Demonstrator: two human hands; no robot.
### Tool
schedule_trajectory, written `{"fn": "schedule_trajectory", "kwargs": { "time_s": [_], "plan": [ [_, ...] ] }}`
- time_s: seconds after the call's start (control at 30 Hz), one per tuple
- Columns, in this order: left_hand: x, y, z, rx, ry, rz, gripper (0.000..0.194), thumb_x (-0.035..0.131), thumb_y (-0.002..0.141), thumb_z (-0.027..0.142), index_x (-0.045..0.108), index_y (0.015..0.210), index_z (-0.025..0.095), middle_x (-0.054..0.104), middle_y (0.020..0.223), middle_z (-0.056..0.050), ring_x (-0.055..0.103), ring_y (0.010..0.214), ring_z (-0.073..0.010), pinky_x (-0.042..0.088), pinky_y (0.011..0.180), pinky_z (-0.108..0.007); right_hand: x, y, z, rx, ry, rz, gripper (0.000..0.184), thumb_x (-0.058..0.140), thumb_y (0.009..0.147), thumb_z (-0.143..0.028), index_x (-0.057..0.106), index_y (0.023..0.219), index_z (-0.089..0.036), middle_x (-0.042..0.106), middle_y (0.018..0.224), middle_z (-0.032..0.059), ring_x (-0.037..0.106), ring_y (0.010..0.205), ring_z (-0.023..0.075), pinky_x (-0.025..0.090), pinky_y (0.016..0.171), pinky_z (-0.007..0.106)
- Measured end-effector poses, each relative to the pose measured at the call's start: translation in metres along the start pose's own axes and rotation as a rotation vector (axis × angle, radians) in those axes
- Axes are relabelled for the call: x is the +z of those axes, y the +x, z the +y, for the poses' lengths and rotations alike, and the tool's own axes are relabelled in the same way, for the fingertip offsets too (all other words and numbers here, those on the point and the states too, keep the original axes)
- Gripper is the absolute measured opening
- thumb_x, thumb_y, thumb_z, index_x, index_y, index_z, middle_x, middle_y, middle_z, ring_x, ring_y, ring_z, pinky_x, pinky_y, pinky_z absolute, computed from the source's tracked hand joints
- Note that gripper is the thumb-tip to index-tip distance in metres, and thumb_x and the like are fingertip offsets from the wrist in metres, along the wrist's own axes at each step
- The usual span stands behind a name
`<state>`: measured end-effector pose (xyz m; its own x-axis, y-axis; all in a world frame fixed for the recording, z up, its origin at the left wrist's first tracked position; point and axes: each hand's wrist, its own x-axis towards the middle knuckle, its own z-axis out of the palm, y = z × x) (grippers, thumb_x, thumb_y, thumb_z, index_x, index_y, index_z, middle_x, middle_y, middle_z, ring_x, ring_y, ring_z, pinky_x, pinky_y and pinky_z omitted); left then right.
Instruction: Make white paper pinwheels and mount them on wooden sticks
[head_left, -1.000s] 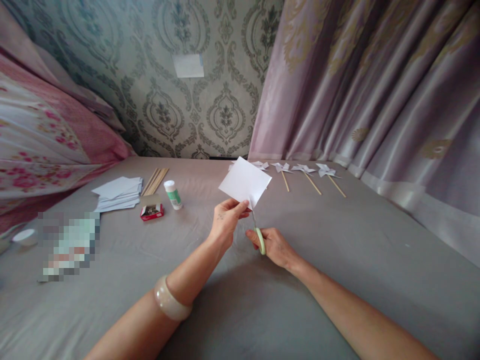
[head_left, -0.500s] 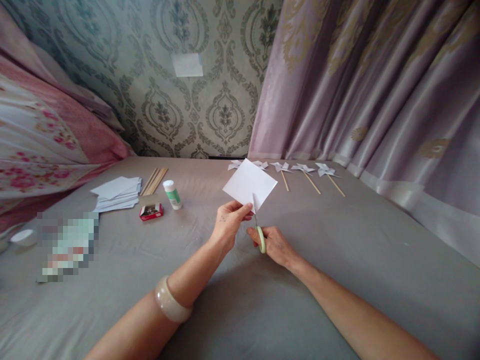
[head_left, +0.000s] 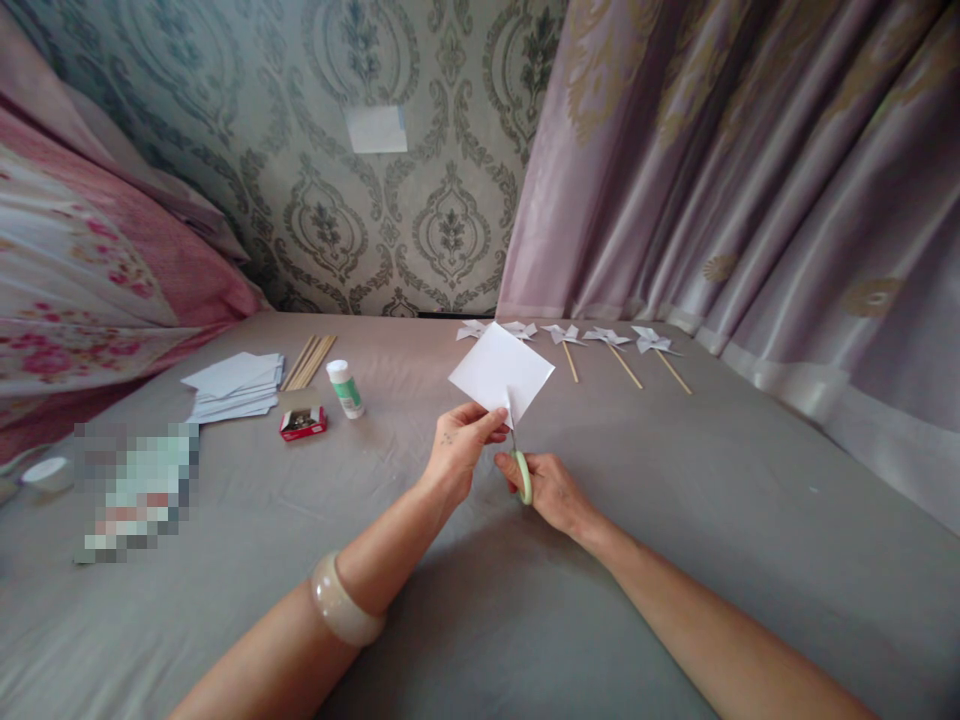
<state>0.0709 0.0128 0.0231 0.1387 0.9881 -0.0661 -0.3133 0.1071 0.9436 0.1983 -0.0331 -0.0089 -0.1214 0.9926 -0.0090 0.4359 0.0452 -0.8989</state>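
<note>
A square sheet of white paper (head_left: 499, 362), turned corner-down, is pinched between the thumb and fingers of my left hand (head_left: 466, 438) above the table. My right hand (head_left: 551, 487) is closed around scissors with pale green handles (head_left: 525, 478). Their blade reaches up into the lower corner of the paper, just right of my left thumb. Part of the blades is hidden by the paper and the fingers. Behind the sheet, several white paper pinwheels (head_left: 606, 340) on wooden sticks lie in a row, one or two of them partly covered by it.
On the left lie a stack of white paper (head_left: 236, 388), several wooden sticks (head_left: 310, 362), a glue stick (head_left: 345, 390) and a small red box (head_left: 304, 424) holding small metallic pieces. A blurred-out packet (head_left: 142, 490) and a white round container (head_left: 49, 475) sit nearer the left edge.
The paper has shifted slightly right and down from a second ago, with my left hand moving a little right. The scissors stay at its lower corner, their handle almost unmoved.
</note>
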Motion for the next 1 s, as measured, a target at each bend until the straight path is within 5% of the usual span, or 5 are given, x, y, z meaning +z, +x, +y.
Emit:
{"fn": "schedule_trajectory", "kwargs": {
  "time_s": [0.8,1.0],
  "plan": [
    [0.002,-0.002,0.0,-0.025,-0.038,-0.005,0.022,0.075,0.059,0.031,0.065,0.062,0.012,0.062,0.06,-0.003,0.056,0.056,-0.01,0.045,0.06,-0.024,0.0,0.002,0.002,-0.007,-0.007,0.011,0.053,0.045,0.08,-0.063,0.048,0.054,-0.017,0.04,0.05,-0.0036,0.038,0.052,0.0105,0.028,0.054,0.025],
    [-0.004,0.006,0.0,0.056,-0.082,0.054,0.023,0.071,0.063,0.035,0.062,0.067,0.014,0.058,0.063,0.0,0.052,0.059,-0.0096,0.043,0.056,-0.021,0.001,-0.003,-0.007,-0.018,-0.134,-0.077,0.052,0.049,0.078,-0.063,0.048,0.055,-0.017,0.041,0.052,-0.0037,0.037,0.053,0.0099,0.025,0.051,0.024]
  ]
}}
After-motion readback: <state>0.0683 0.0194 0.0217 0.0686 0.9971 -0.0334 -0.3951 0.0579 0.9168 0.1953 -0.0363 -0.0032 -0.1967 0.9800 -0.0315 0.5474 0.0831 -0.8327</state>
